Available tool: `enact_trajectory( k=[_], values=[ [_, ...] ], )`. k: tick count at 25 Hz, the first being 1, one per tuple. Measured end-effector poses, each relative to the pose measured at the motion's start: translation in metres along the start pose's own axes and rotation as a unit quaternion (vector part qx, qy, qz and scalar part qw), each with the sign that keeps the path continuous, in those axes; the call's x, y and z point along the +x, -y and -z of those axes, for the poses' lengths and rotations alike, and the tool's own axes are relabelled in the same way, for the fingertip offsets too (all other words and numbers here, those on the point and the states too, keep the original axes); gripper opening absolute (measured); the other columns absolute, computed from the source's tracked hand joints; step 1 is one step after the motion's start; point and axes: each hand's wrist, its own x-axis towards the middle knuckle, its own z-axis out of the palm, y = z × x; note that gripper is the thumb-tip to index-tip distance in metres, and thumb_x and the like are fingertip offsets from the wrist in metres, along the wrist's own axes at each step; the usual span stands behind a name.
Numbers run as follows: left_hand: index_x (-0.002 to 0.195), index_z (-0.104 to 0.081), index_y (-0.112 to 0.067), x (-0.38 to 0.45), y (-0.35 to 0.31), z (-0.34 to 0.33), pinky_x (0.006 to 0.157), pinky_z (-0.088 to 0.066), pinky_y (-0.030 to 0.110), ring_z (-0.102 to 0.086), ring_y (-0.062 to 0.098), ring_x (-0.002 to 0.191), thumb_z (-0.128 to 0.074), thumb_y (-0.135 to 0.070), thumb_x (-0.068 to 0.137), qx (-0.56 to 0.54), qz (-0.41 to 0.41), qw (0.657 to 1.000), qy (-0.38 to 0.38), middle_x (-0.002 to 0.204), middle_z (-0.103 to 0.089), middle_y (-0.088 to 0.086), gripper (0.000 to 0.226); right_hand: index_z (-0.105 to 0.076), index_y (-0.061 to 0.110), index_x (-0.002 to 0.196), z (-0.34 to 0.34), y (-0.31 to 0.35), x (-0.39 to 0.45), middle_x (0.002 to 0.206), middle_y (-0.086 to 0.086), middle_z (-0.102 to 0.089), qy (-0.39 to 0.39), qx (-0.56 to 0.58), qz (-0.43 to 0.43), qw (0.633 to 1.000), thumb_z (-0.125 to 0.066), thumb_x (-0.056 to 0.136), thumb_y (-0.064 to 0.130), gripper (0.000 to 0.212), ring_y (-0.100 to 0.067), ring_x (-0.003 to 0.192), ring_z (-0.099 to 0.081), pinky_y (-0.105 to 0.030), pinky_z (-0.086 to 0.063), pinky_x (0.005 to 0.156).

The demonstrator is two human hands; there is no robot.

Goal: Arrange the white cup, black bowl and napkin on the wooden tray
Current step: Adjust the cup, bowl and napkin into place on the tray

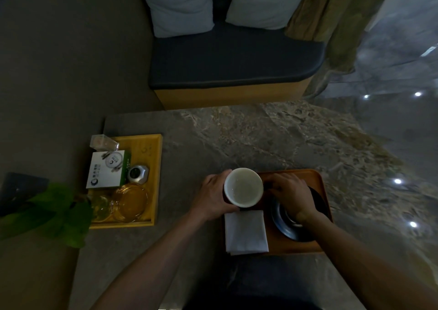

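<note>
The white cup [243, 187] stands upright at the far left corner of the dark wooden tray [315, 179]. My left hand [213, 198] wraps around the cup's left side. My right hand [290, 194] lies palm down over the black bowl [282, 225], which sits on the tray's right half; much of the bowl is hidden under the hand and wrist. A folded white napkin [246, 232] lies on the tray's left side, just in front of the cup, its near edge reaching the tray's front rim.
A lighter wooden tray [156, 158] to the left holds a white box, a clear glass, a small metal jar and an amber glass ashtray. Green leaves [59, 212] reach in at the far left. A cushioned bench [237, 58] stands beyond the marble table.
</note>
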Motion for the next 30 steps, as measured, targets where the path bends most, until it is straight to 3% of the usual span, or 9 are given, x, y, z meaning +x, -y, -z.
enact_trajectory(
  k=[9,17,21,26,30],
  values=[
    [0.143,-0.023,-0.039,0.0031,0.0003,0.0044,0.104,-0.038,0.043,-0.034,0.024,0.132,-0.081,-0.053,0.049,-0.012,0.008,1.0,0.001,0.145,-0.045,-0.005,0.111,-0.066,0.035,0.114,0.004,0.0059,0.0048,0.109,0.005,-0.069,-0.006,0.011,-0.004,1.0,-0.062,0.09,0.024,0.026,-0.019,0.104,-0.06,-0.044,-0.05,0.086],
    [0.145,-0.025,-0.036,0.0046,-0.0006,0.0048,0.106,-0.037,0.043,-0.033,0.025,0.134,-0.085,-0.048,0.051,-0.018,0.007,1.0,-0.002,0.147,-0.043,-0.005,0.112,-0.064,0.032,0.118,0.0073,0.0072,0.0071,0.111,0.002,-0.067,0.004,0.0,-0.011,1.0,-0.06,0.092,0.026,0.027,-0.019,0.105,-0.058,-0.042,-0.05,0.087],
    [0.145,-0.025,-0.036,0.0043,-0.0004,0.0042,0.103,-0.034,0.037,-0.034,0.024,0.133,-0.086,-0.045,0.052,-0.016,0.004,1.0,-0.004,0.147,-0.043,-0.005,0.112,-0.063,0.032,0.119,0.0074,0.0075,0.0063,0.114,0.002,-0.066,0.016,0.001,-0.017,1.0,-0.059,0.093,0.025,0.028,-0.019,0.107,-0.057,-0.042,-0.049,0.089],
    [0.146,-0.024,-0.036,0.0029,-0.001,0.0038,0.106,-0.036,0.043,-0.032,0.024,0.134,-0.085,-0.047,0.052,-0.021,0.006,1.0,-0.005,0.148,-0.042,-0.005,0.113,-0.063,0.032,0.118,0.0065,0.0082,0.0043,0.114,0.003,-0.066,0.009,0.002,-0.02,1.0,-0.059,0.093,0.026,0.026,-0.018,0.107,-0.056,-0.042,-0.049,0.089],
    [0.147,-0.025,-0.034,0.003,-0.0013,0.0027,0.106,-0.034,0.04,-0.033,0.026,0.134,-0.086,-0.045,0.053,-0.014,0.006,1.0,-0.007,0.147,-0.043,-0.004,0.112,-0.064,0.033,0.117,0.0064,0.0085,0.0044,0.113,0.002,-0.067,0.007,0.004,-0.022,1.0,-0.06,0.092,0.026,0.026,-0.019,0.106,-0.057,-0.043,-0.049,0.088]
  ],
)
